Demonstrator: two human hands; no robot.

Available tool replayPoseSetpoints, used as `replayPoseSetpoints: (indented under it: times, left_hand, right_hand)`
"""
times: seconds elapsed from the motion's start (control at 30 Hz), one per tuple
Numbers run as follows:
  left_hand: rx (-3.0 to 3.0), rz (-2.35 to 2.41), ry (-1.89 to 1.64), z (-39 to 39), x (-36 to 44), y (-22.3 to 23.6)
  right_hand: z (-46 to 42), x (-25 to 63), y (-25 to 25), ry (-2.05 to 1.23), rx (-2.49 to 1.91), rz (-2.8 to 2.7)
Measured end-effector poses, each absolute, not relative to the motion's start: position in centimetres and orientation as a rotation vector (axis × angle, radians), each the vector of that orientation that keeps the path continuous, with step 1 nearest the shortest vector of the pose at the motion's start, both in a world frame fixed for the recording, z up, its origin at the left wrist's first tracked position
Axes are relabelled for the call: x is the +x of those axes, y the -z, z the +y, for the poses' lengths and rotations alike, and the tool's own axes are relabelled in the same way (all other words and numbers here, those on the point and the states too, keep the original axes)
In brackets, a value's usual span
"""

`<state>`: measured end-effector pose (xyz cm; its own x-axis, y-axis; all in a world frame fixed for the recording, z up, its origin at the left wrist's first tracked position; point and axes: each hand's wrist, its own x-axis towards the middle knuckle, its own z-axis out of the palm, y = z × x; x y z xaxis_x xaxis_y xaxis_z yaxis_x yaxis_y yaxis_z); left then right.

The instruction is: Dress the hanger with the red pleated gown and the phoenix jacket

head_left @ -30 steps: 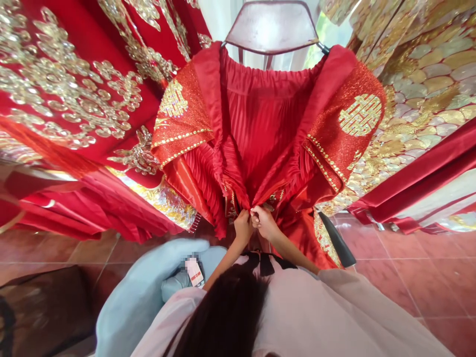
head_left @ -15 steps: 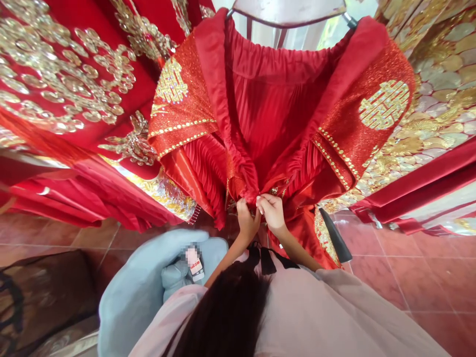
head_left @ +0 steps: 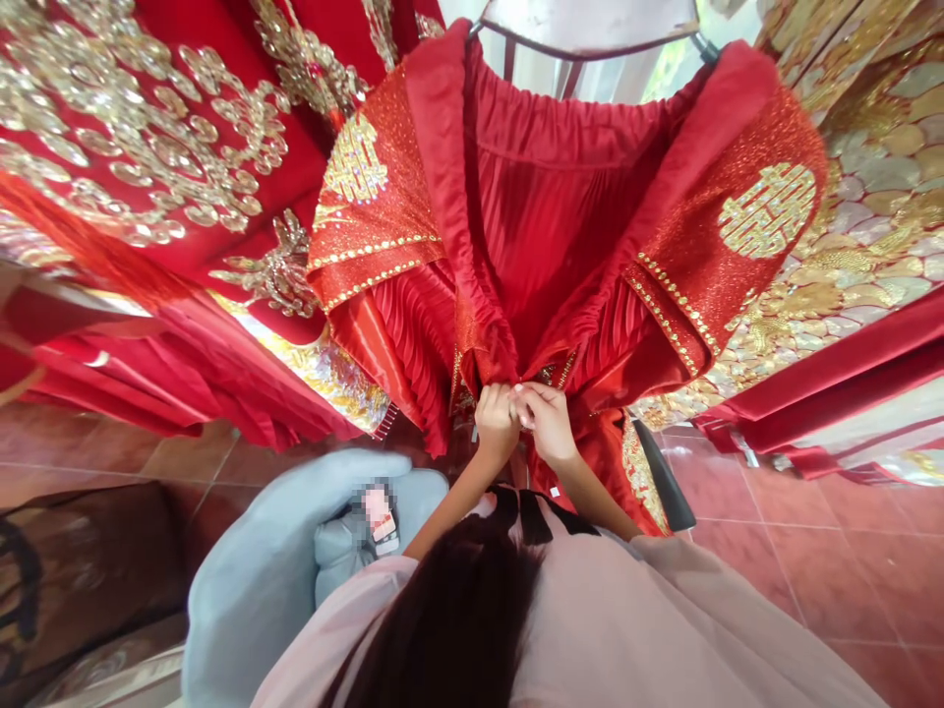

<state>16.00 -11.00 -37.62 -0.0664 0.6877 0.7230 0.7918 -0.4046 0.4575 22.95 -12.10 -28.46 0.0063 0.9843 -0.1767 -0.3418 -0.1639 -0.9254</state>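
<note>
A red robe with gold-trimmed short sleeves and round gold emblems hangs in front of me on a dark hanger. Its gathered front edges come together low at the middle. There my left hand is closed on the fabric, fingers curled. My right hand meets it from the other side, thumb and fingers pinched at the same spot. The two hands touch each other. Whatever small fastening may lie between the fingertips is hidden.
A pale blue armchair stands at lower left, with a phone-like item on it. Beaded red garments hang at left, a gold sequined one at right. A brown bag lies on the tiled floor.
My left hand has turned and closed up against my right hand at the robe's front. Both hands stay at the joined edges. The view has shifted slightly.
</note>
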Motion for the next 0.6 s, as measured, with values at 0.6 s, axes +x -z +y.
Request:
replayPoseSetpoints:
  times: [0.6]
  left_hand:
    - [-2.077,-1.670,1.561,-11.3,15.6,37.5]
  right_hand:
    - [-9.5,20.9,23.0,-1.160,-1.010,-0.843]
